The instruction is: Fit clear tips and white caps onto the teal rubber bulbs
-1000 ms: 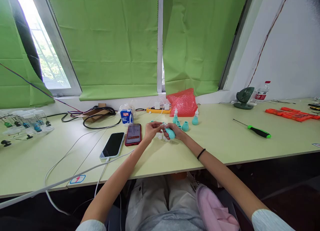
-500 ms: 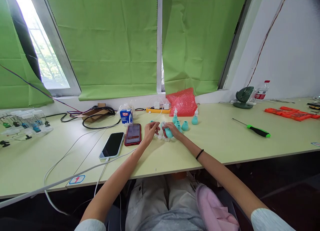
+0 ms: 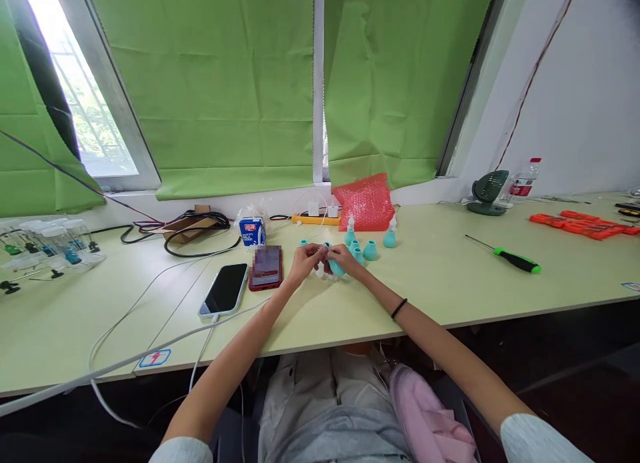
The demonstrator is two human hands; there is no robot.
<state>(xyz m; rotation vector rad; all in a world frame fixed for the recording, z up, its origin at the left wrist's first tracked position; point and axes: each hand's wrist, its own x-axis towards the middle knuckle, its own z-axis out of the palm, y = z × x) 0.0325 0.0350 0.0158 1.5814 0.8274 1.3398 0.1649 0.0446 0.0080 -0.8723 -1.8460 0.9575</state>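
Observation:
My right hand [image 3: 343, 257] is wrapped round a teal squeeze bulb [image 3: 336, 268], holding it tilted over the table. At the bulb's upper end, the fingers of my left hand [image 3: 307, 261] are pinched together and meet my right fingertips; what they grip is hidden. Small clear-white parts [image 3: 321, 272] lie under and behind my hands, mostly covered. Just right of my hands stand several open teal bulbs [image 3: 370, 251]. Two more bulbs carry pale pointed tips, one near the back [image 3: 350, 232] and one farther right [image 3: 390, 235].
Two phones [image 3: 225, 291] lie left of my hands, with a white cable [image 3: 195, 333] running across. Behind are a blue milk carton [image 3: 253, 231], a yellow power strip [image 3: 315, 219] and a red bubble-wrap bag [image 3: 369, 206]. A screwdriver [image 3: 515, 258] and small fan [image 3: 487, 195] are right.
My left hand has moved right, bringing its fingertips from apart to against my right hand at the bulb's end. The right hand keeps hold of the bulb.

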